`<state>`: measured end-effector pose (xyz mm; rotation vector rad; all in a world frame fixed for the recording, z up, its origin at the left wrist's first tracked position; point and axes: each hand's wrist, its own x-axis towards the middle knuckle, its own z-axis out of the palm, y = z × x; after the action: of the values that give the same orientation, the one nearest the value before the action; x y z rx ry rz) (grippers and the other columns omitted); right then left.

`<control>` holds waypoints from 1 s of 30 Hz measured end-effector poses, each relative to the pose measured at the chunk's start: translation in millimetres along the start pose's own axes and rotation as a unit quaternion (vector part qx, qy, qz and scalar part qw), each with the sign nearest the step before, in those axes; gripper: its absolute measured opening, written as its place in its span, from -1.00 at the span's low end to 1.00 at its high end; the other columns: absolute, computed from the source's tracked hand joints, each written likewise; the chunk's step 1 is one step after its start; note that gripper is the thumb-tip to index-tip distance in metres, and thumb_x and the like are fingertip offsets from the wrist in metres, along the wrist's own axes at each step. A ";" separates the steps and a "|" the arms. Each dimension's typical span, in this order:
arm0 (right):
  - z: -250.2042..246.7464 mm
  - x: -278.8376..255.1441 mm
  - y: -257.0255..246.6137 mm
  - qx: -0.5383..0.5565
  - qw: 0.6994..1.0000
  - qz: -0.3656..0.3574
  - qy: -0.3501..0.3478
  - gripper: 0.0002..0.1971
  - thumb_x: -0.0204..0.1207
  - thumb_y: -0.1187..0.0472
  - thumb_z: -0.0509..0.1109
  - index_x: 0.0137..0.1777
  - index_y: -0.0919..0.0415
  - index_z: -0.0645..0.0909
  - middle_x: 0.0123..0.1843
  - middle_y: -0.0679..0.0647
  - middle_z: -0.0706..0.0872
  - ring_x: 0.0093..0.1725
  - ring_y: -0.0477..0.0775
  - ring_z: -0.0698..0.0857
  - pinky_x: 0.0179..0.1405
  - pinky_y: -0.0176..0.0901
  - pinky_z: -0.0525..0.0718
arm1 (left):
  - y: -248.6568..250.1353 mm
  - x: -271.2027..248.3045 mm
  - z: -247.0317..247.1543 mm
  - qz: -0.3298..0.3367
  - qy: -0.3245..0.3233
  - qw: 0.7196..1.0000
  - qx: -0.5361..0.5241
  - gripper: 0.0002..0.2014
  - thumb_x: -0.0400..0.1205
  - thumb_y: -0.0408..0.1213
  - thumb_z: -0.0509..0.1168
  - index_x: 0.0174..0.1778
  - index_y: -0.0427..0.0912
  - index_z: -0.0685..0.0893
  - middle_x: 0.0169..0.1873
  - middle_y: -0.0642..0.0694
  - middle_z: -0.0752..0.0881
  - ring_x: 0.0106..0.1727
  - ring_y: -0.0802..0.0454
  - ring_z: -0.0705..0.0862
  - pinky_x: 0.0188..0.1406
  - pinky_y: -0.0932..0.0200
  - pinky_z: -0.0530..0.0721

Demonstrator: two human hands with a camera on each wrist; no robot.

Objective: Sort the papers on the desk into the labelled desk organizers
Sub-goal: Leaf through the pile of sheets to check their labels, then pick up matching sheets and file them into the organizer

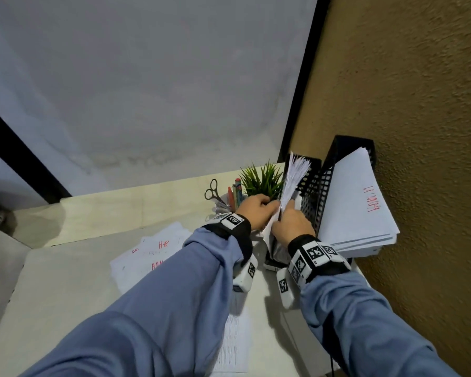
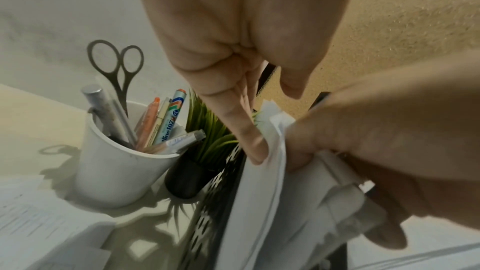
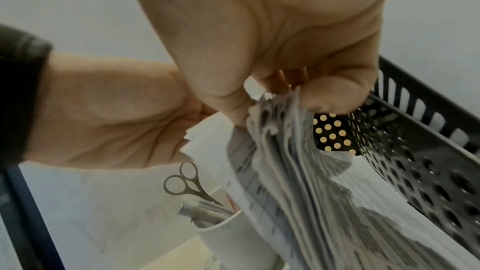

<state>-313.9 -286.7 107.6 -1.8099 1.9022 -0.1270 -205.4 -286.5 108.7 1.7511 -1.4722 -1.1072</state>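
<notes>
loose white sheets with red handwriting (image 1: 150, 254) lie flat on the pale desk (image 1: 65, 289) at left; "hr" reads clearly, the rest is partly hidden. left hand (image 1: 256, 210) pinches a few pages. right hand (image 1: 291, 227) grips the fanned white paper sheaf (image 1: 294, 178), long axis upright, just left of the black perforated organizer (image 1: 310, 197). further right, a black slotted tray (image 1: 346, 148) holds stacked papers; red label illegible

pen cup (image 2: 124, 174) and plant (image 1: 261, 179) crowding organizer's (image 1: 312, 191) left, wall (image 1: 419, 104) right
</notes>
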 end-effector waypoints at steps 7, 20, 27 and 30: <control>-6.3 -58.7 -13.7 0.054 0.972 -0.174 0.148 -0.50 0.64 0.07 0.18 0.56 0.12 0.25 0.25 0.06 0.50 0.02 0.00 0.57 -0.14 -0.21 0.49 | -76.6 -55.6 -47.1 -0.082 0.148 0.968 -0.186 -0.85 0.67 -0.25 0.24 0.03 -0.25 0.63 -0.05 -0.29 0.72 -0.24 -0.10 0.71 -0.29 0.07 0.72; 172.5 -78.6 11.7 0.051 0.984 0.077 -0.155 -0.59 0.53 0.17 0.24 0.33 0.35 0.42 0.35 0.25 0.41 0.29 0.26 0.52 0.19 -0.01 0.57 | -238.4 -169.1 -45.1 -0.339 0.221 0.911 0.083 -0.48 0.56 -0.13 0.35 0.35 -0.34 0.43 0.29 -0.28 0.47 0.27 -0.24 0.52 0.13 0.02 0.51; 181.7 -73.3 14.2 0.131 0.983 0.103 -0.080 -0.73 0.45 0.41 0.25 0.15 0.38 0.56 0.14 0.26 0.66 -0.01 0.22 0.65 -0.13 -0.13 0.61 | -242.9 -174.8 -24.9 -0.340 0.195 0.918 -0.057 -0.53 0.57 -0.16 0.34 0.36 -0.16 0.39 -0.01 -0.17 0.65 -0.08 -0.10 0.63 -0.22 0.21 0.52; 175.7 -73.8 14.3 0.192 0.977 0.081 -0.053 -0.79 0.43 0.44 0.29 0.05 0.33 0.60 -0.04 0.20 0.72 -0.22 0.12 0.61 -0.30 -0.24 0.49 | -238.8 -176.1 -20.7 -0.316 0.184 0.928 -0.067 -0.94 0.59 -0.28 0.30 -0.11 -0.15 0.54 -0.26 -0.05 0.54 -0.26 0.04 0.52 -0.27 0.25 0.42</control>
<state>-254.7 -166.7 -28.9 -1.3742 1.7944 -0.3120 -79.3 -65.5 -45.4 2.2492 -0.5955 -1.0579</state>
